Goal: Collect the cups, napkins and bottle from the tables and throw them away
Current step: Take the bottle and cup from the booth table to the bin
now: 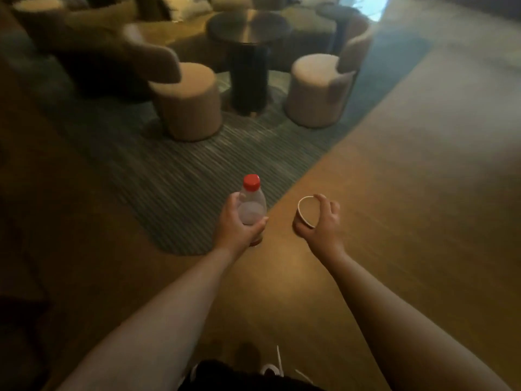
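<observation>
Gripping a clear plastic bottle with a red screw cap (251, 203) upright, the left hand (236, 223) hides its base, while the right hand (321, 221) curls round a white-rimmed paper cup (307, 211), both above blurred brown floor (394, 193), the cup's body mostly hidden.

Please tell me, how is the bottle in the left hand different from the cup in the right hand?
The bottle is clear plastic; the cup looks like white paper. The bottle is closed with a red cap, while the cup has an open mouth. The bottle is held upright, while the cup is tipped, its opening facing the camera. The left hand wraps the bottle's body; the right hand holds the cup by its rim. Both are carried above the floor.
</observation>
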